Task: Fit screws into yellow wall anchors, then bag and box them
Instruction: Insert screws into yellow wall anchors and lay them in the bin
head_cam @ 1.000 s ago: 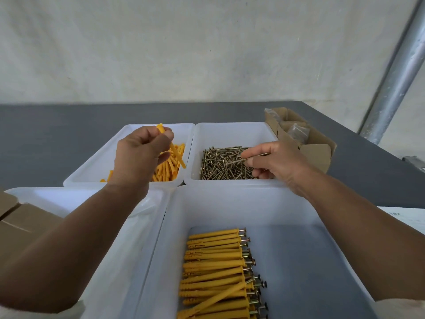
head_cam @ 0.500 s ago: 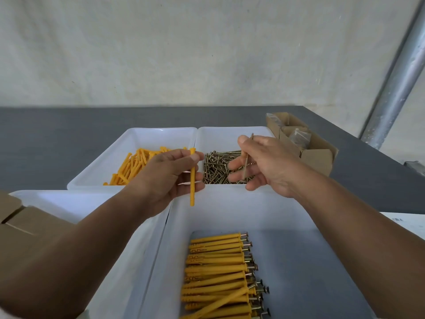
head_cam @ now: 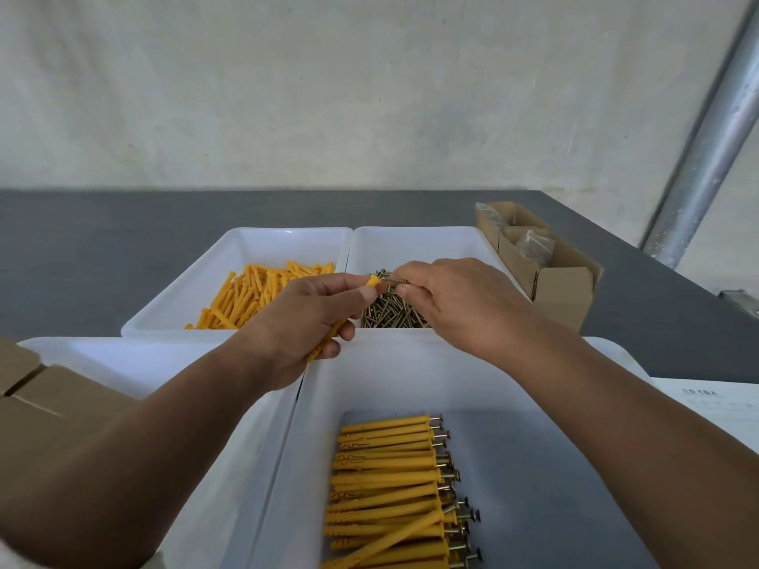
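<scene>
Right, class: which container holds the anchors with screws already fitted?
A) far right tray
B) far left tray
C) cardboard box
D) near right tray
D: the near right tray holds rows of yellow anchors with screw heads sticking out at their ends.

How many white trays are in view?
4. The far left tray holds loose anchors. The far right tray holds screws. The near left tray has its contents partly hidden. The near right tray holds fitted anchors.
</scene>
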A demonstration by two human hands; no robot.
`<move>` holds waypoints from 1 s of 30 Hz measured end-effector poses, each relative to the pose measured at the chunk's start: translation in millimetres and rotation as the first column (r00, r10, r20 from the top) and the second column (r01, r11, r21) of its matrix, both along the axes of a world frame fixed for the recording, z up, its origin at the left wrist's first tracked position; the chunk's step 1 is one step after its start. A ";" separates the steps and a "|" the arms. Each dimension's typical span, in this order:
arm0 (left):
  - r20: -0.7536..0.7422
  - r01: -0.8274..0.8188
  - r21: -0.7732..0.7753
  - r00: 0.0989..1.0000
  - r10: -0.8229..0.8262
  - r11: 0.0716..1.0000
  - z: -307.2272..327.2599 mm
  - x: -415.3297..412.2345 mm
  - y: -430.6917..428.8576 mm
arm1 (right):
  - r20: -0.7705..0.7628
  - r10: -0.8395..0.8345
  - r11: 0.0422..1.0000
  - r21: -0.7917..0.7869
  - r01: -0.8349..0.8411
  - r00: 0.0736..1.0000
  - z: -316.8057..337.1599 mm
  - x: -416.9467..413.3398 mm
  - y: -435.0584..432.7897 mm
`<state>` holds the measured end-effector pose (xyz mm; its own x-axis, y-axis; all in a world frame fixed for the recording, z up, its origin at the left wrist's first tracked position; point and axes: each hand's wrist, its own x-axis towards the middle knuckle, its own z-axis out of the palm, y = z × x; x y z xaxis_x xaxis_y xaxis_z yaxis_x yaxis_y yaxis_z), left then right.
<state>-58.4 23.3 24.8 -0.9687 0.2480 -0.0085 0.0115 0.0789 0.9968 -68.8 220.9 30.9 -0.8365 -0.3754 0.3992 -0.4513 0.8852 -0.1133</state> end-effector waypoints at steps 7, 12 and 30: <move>-0.047 -0.022 -0.105 0.999 0.017 0.994 -2.4 -2.5 0.6 | -0.084 -0.037 0.991 0.122 0.047 0.996 1.0 1.9 -0.8; -0.173 -0.068 -0.253 0.985 0.024 0.965 -5.7 -3.0 1.0 | -0.159 -0.038 0.974 0.216 0.073 0.987 2.7 3.0 -4.1; -0.185 -0.067 -0.242 0.982 0.022 0.968 -1.9 -0.8 2.1 | -0.018 0.213 0.964 0.168 -0.207 0.977 9.2 25.6 -23.9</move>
